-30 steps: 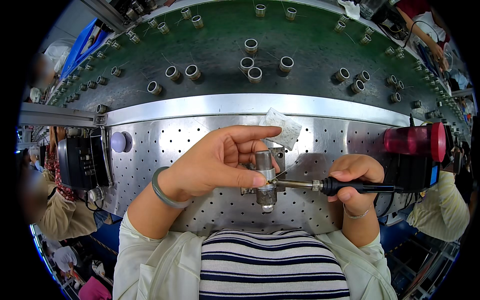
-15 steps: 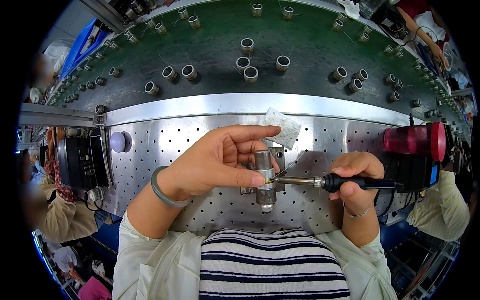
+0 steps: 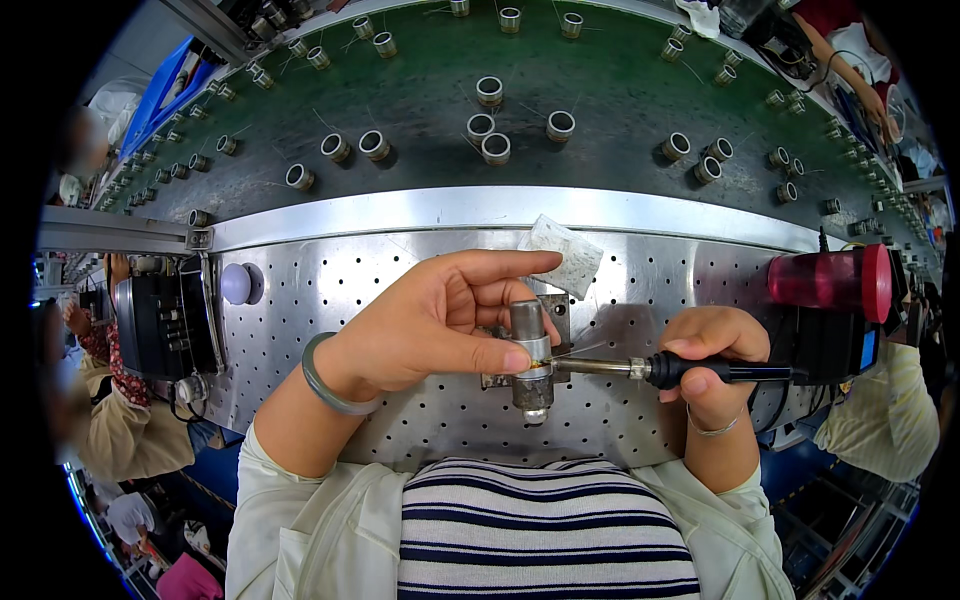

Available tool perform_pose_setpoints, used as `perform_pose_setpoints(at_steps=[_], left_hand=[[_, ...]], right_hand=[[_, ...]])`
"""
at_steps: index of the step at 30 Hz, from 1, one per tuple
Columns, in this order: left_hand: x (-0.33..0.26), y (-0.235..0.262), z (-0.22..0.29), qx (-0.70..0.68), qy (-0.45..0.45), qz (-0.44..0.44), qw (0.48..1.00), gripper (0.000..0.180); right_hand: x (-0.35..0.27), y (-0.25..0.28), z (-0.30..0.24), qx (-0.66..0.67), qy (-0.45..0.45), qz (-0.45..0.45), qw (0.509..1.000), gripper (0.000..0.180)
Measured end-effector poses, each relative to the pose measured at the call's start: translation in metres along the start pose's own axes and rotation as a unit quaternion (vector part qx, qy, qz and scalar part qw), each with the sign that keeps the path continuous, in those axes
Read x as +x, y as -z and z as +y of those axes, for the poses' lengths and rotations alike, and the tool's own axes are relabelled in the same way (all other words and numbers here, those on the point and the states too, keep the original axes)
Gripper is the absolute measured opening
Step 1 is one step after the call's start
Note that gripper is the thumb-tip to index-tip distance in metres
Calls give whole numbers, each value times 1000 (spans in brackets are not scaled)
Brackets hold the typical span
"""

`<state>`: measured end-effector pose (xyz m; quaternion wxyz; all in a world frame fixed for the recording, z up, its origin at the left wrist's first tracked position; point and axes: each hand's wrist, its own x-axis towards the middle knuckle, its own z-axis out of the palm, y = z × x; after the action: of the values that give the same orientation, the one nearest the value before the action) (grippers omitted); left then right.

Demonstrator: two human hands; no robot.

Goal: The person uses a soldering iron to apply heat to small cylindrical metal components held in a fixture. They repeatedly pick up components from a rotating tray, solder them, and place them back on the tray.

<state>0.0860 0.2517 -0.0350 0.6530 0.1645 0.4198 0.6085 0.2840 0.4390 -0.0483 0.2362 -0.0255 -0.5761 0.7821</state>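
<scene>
My left hand (image 3: 440, 325) is closed round a metal ring (image 3: 535, 352), thumb pressed on its front and the curled fingers behind; the index finger stretches out above. This ring sits around a dark steel rod (image 3: 526, 318) with a rounded shiny lower end. Gripped in my right hand (image 3: 715, 362) is a soldering iron (image 3: 700, 369) with a black handle. Its metal shaft points left, and the tip meets the ring's right side beside my thumb. A thin wire (image 3: 585, 343) runs from the ring. Behind my fingers, a metal fixture block (image 3: 556, 312) is partly hidden.
A perforated metal worktop (image 3: 440, 430) lies under my hands, with a stained white pad (image 3: 560, 256) on it. Beyond a metal rail, a green conveyor belt (image 3: 430, 95) carries several metal rings. A red container (image 3: 830, 282) is at right, a purple knob (image 3: 238, 284) at left.
The rings on the belt have shifted slightly to the left. My hands, the held ring and the soldering iron stay nearly in place.
</scene>
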Motion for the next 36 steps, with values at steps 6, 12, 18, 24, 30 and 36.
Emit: perform_pose_setpoints(at_steps=[6,12,18,24,30,36], left_hand=[[1,1,-1,1,-1,-2,1000,78],[1,1,0,1,1,1,1000,78],[2,0,-1,0,0,1,1000,78],[1,-3,0,5,-1,10,1000,77],[1,-3,-1,3,-5,10,1000,78],[1,-5,-1,12,-9,19,1000,79]], right_hand=[[2,-3,0,4,9,-1,1000,20],[3,-3,-2,-10,7,-2,1000,20],[2,-1,-2,-21,-1,-4,1000,19],[2,-1,-2,-7,-1,1,1000,19],[0,0,-2,2,-8,12,1000,20],[2,1,-2,-9,-6,-1,1000,20]])
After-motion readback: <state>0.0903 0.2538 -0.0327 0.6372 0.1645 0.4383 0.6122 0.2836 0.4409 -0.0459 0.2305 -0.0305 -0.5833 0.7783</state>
